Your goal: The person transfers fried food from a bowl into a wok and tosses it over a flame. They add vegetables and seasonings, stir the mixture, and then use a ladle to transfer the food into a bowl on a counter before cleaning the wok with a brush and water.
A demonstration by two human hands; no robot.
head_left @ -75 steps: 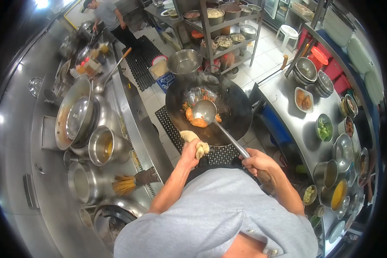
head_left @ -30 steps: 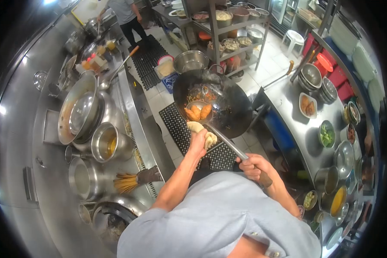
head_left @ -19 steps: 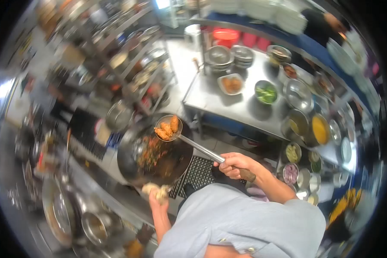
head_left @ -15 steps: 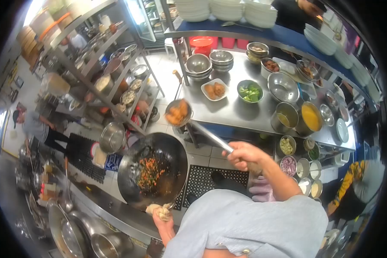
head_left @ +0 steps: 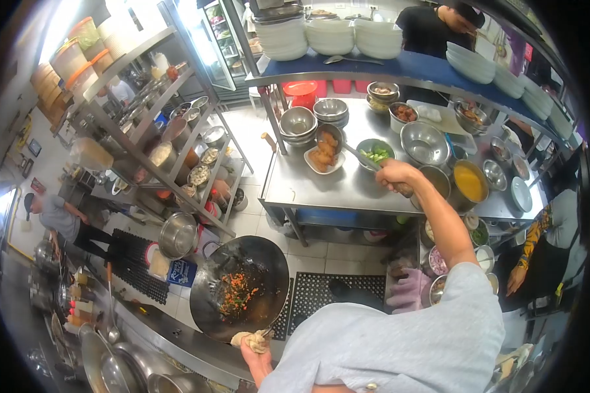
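My right hand [head_left: 397, 175] is wrapped round the handle of a metal ladle [head_left: 357, 157], reaching out over the steel table. The ladle's bowl is tipped above a white dish [head_left: 328, 173], and orange-brown fried pieces [head_left: 323, 157] lie between the two, partly in each. Close to the front of my body, my left hand [head_left: 257, 359] is closed on a folded cloth [head_left: 250, 340] at the near rim of a dark wok [head_left: 206, 295]; the cloth hides the grip. Chopped orange and green bits [head_left: 236, 293] cling inside the tilted wok.
A bowl of green vegetables [head_left: 377, 150] stands right of the dish, with stacked metal bowls [head_left: 298, 123] behind it. A pot of yellow liquid [head_left: 471, 182] is farther right. White plates line the overhead shelf [head_left: 354, 67]. Other people stand at left, back and right.
My right hand has carried the ladle forward from above the wok to the white dish and tipped it there. The left hand still holds the wok; the whole view has shifted slightly.
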